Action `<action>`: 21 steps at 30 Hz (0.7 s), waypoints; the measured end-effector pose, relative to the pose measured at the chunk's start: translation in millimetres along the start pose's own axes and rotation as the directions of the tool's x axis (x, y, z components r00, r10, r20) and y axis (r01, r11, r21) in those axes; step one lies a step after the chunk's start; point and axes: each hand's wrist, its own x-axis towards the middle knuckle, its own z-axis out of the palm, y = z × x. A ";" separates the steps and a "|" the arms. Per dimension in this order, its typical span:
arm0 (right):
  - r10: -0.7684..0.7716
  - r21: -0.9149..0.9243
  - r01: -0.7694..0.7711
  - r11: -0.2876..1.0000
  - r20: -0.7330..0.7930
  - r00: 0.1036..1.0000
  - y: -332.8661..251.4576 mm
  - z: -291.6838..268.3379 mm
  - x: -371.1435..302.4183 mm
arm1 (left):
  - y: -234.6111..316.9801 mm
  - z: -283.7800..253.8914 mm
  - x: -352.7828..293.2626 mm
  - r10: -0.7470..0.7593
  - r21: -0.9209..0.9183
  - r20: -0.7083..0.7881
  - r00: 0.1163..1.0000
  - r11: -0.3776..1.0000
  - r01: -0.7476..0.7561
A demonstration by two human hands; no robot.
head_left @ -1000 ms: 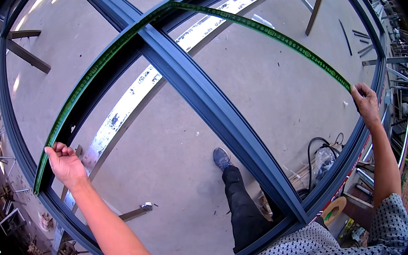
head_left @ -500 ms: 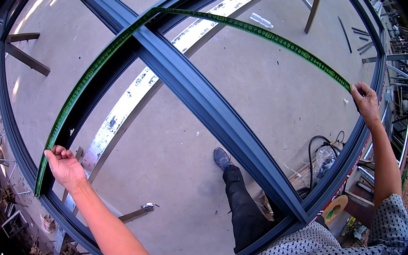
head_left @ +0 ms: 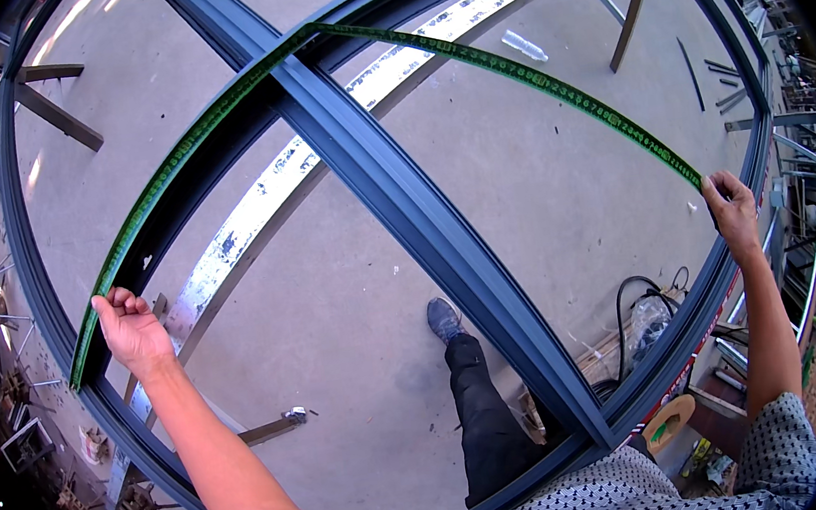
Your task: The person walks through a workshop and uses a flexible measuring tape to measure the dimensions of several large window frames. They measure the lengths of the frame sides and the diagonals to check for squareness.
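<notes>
A green tape measure blade (head_left: 555, 86) stretches between my hands, sharply bent near the frame's middle bar. My left hand (head_left: 138, 331) is closed, thumb and fingers pinching the blade against a rail at the left; the blade's left end runs on past it to the frame's edge. On the right, my right hand (head_left: 733, 208) is also closed, gripping the other end of the blade above the floor; any tape case there is hidden by the fingers. Beneath the blade lies a large dark blue-grey metal frame (head_left: 401, 195), divided by crossing bars.
A whitish, worn metal beam (head_left: 242, 213) on brown legs supports the frame. My shoe (head_left: 443, 318) stands on the floor inside one opening. A plastic bottle (head_left: 525, 45), dark strips (head_left: 689, 74) and a black cable (head_left: 621, 316) lie on the floor. Scrap lengths crowd the right side.
The blade's bend has dropped slightly and shifted left. My right hand is a little lower; my left hand keeps its hold, almost in the same place.
</notes>
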 end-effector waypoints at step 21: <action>0.000 -0.021 -0.001 1.000 -0.025 1.000 -5.8 -4.8 -13.8 | 1.6 -0.5 0.5 -0.040 0.001 -0.015 0.999 0.999 0.040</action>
